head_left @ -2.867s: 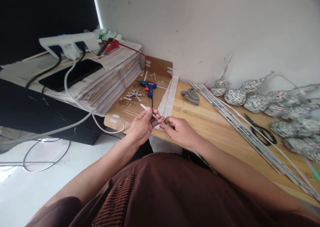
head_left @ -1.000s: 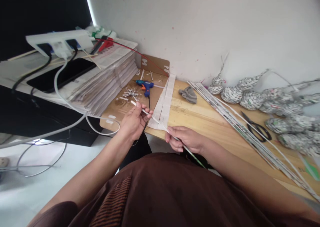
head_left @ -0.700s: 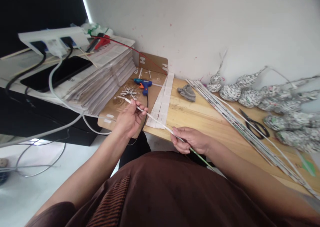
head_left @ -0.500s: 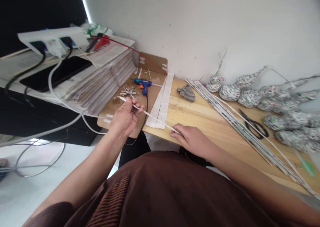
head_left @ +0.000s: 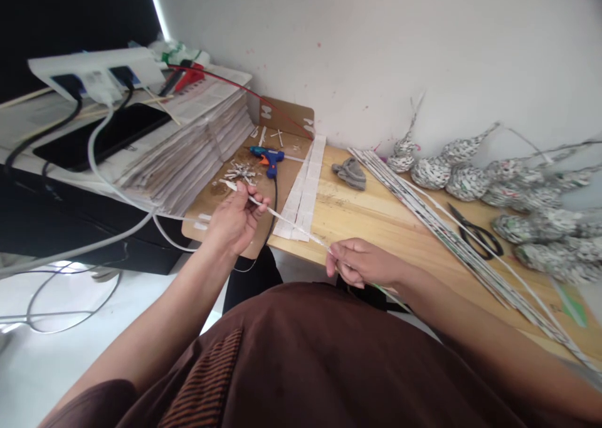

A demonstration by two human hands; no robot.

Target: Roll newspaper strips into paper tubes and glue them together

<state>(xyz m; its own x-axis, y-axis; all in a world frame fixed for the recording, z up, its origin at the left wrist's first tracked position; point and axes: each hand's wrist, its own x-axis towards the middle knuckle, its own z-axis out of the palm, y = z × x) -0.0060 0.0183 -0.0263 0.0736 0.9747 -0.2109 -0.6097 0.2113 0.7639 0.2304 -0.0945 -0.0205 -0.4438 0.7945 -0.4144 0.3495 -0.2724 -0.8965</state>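
A thin rolled paper stick (head_left: pixel 294 226) slants between my two hands, over the table's front edge. My left hand (head_left: pixel 237 221) is closed in a pinch near its pale upper end, beside a pile of cut paper bits (head_left: pixel 242 174). My right hand (head_left: pixel 360 263) is closed round the lower part, and a greenish length shows past its wrist. Just beyond the left hand, a blue glue gun (head_left: pixel 270 158) lies on a cardboard sheet (head_left: pixel 296 149). Strips of printed paper (head_left: pixel 308 196) lie flat between the hands and the wall.
On the wooden table (head_left: pixel 376 211) are a grey cloth (head_left: pixel 349 174), a bundle of long paper sticks (head_left: pixel 423 227), black scissors (head_left: pixel 476 232) and several woven paper shapes (head_left: pixel 465 183). At left, a newspaper stack (head_left: pixel 202 142) carries a phone (head_left: pixel 103 136) and a power strip (head_left: pixel 96 76) with hanging cables.
My right hand has shifted slightly down and right, with its fingers more curled. A greenish length now shows behind it. My left hand keeps its pinch almost in place.
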